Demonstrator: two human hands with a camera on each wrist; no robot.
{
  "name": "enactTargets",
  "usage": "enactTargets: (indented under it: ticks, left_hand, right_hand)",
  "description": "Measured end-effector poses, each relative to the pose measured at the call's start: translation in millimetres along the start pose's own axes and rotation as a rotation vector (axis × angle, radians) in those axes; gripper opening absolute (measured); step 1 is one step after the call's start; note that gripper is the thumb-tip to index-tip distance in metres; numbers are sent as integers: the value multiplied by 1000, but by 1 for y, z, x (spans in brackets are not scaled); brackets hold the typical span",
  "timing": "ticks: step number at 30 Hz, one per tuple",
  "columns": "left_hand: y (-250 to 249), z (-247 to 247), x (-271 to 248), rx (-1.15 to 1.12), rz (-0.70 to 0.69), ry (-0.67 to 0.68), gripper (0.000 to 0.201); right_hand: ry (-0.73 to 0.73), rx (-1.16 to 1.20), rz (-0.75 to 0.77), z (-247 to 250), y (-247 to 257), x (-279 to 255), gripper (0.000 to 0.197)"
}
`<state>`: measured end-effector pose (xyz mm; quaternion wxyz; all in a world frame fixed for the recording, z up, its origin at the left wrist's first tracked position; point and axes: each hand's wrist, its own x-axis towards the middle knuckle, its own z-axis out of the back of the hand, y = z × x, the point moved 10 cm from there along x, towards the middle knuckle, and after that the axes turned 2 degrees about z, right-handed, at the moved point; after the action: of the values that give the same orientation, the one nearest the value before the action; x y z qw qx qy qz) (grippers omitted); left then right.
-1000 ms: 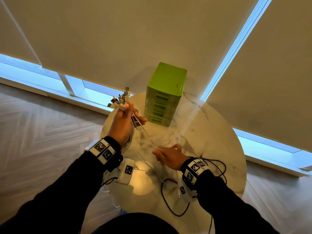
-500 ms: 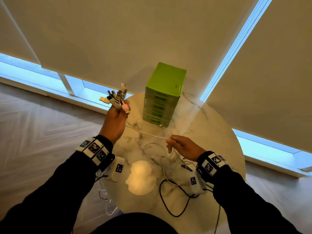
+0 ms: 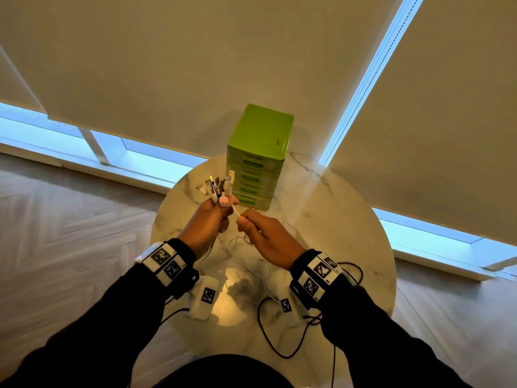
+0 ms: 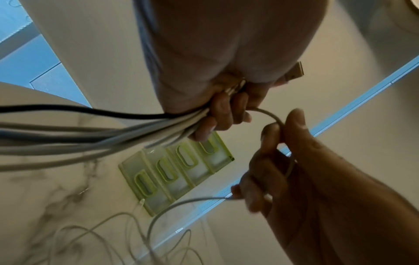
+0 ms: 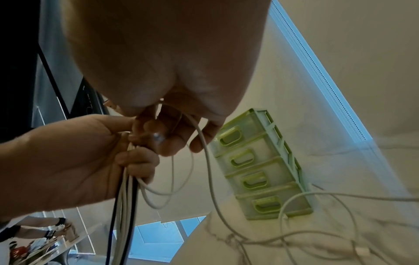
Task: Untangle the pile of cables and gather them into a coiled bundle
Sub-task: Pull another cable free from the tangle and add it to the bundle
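My left hand is raised above the marble table and grips a bundle of cables, mostly white with one black. Their connector ends fan out above the fist. Right beside it, my right hand pinches one white cable between thumb and fingers, a short way from the left fist. In the right wrist view that white cable drops from my right hand's fingers to loose white cable loops on the table. The bundle hangs below my left hand.
A green drawer unit stands at the back of the round table, just beyond my hands. A black cable loops over the near side of the table. Roller blinds and low windows lie behind. Wooden floor surrounds the table.
My right hand has come up off the table along the white cable to just beside my left fist. My left hand has shifted right, over the table, still holding the bundle.
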<state>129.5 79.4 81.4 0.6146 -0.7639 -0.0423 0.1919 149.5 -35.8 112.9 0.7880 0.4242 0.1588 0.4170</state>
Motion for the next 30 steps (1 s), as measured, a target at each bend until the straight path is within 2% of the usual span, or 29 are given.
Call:
enactTargets:
  ticks: [3,9,13,16,18,19,22,25,27,30]
  left_hand:
    - [-13,14,4,-4,-78,-55,22]
    - [-38,61,8,-41,-187,-219,28]
    - [-56,91,1,-27,-257,-303,30]
    - [-64,110,-6,-46,-288,-349,25]
    - [-65,116,-10,-75,-282,-348,25]
    - [-66,117,-14,-74,-285,-339,25]
    - [-67,104,-23,4,-311,-267,28]
    - [-67,91,-35,122,-310,-225,29]
    - [-70,90,-46,215,-321,-216,21]
    - [-75,107,-61,287,-326,-263,17]
  right_hand:
    - [173,41,-112,-23,-26,-8,38]
    - [342,-139,-337,-32,-116,-31,40]
    - [331,-367,-440,-10,-163,-37,40]
    - [266,-476,-484,11,-179,-32,30]
    - [133,-470,-413,22,-164,-19,18]
    - [80,-467,-340,22,-148,-10,20]
    - [53,-312,-177,-1,-86,19,61]
    - [151,-127,-52,-46,-23,48,79]
    - [215,-58,-22,-76,10,61,72]
    - [240,-59,84,-108,47,73,36]
